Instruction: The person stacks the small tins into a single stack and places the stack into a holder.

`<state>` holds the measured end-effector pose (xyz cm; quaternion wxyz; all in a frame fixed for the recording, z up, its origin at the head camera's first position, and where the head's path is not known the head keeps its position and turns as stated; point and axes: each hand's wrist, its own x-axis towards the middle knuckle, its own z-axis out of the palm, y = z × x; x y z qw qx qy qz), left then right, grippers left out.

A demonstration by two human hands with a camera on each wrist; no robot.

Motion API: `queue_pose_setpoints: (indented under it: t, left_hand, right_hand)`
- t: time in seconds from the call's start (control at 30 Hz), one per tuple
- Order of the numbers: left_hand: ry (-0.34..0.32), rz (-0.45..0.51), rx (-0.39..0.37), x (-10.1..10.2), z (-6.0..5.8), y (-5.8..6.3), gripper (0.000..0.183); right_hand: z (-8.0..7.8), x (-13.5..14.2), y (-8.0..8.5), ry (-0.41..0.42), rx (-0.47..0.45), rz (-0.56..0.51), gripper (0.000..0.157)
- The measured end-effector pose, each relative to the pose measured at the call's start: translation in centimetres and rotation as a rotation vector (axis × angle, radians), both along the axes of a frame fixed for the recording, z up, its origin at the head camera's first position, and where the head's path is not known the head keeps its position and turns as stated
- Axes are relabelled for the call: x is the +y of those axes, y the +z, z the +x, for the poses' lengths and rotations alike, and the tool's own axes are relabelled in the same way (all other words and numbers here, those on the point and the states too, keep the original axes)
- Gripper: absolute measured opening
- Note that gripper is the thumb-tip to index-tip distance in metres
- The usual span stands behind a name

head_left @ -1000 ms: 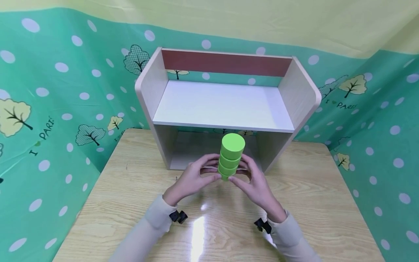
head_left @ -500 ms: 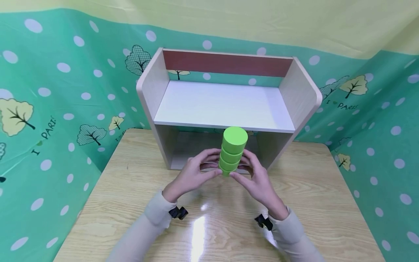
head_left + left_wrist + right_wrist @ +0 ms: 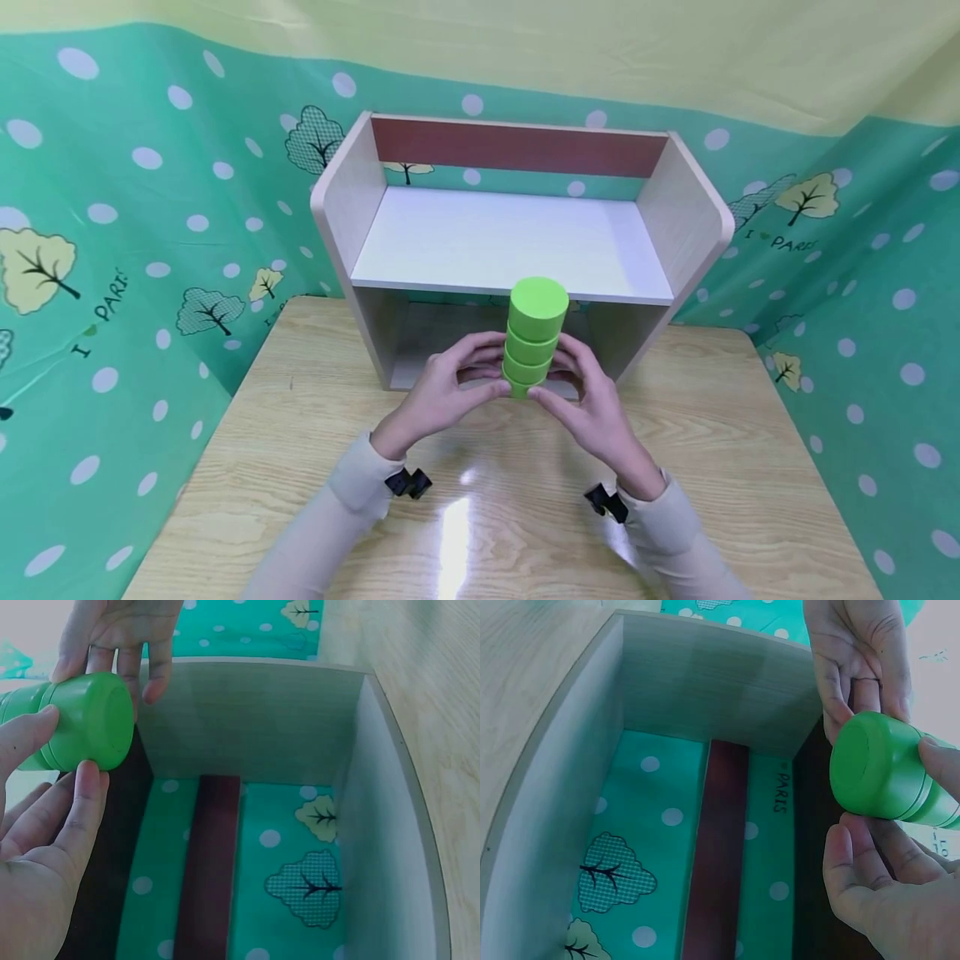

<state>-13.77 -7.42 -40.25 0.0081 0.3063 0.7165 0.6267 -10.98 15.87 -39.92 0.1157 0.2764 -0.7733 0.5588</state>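
Between my two hands is a green ridged cylinder [image 3: 534, 333], upright with a slight tilt, built of several stepped round sections and wider at its flat top. My left hand [image 3: 442, 392] grips its left side, and the thumb rests low on the near face. From the right, my right hand [image 3: 588, 408] holds it with the thumb close to the other one. Seen from the left wrist, one end of the green cylinder [image 3: 90, 720] has a rounded edge and a shallow circular recess. Its far side is partly hidden by fingers. It is held above the table, in front of the shelf unit.
A small two-level shelf unit [image 3: 513, 242] stands at the back of the wooden table [image 3: 285, 467], with pale side panels and a dark red back strip [image 3: 517, 146]. Behind and beside it hangs a green dotted curtain [image 3: 150, 200].
Both hands have raised the green ridged cylinder a little, and its top now overlaps the front edge of the middle shelf. The hold looks the same.
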Motion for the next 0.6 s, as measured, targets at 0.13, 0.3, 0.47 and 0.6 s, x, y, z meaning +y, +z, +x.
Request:
queue_pose_setpoints:
  t: [0.13, 0.3, 0.47, 0.6]
  left_hand:
    - [-0.004, 0.023, -0.001, -0.1, -0.1, 0.4, 0.063]
    - [-0.022, 0.048, 0.022, -0.2, -0.2, 0.8, 0.063]
    - [-0.031, 0.073, 0.055, -0.1, -0.3, 1.2, 0.065]
    - [-0.031, 0.092, 0.058, -0.1, -0.4, 1.9, 0.068]
  right_hand:
    - [-0.1, 0.0, 0.6, 0.005, 0.005, 0.002, 0.08]
    - [-0.2, 0.1, 1.1, 0.016, 0.015, -0.01, 0.081]
    - [-0.4, 0.1, 1.7, 0.024, 0.03, -0.021, 0.081]
    - [-0.6, 0.1, 2.2, 0.036, 0.042, -0.029, 0.082]
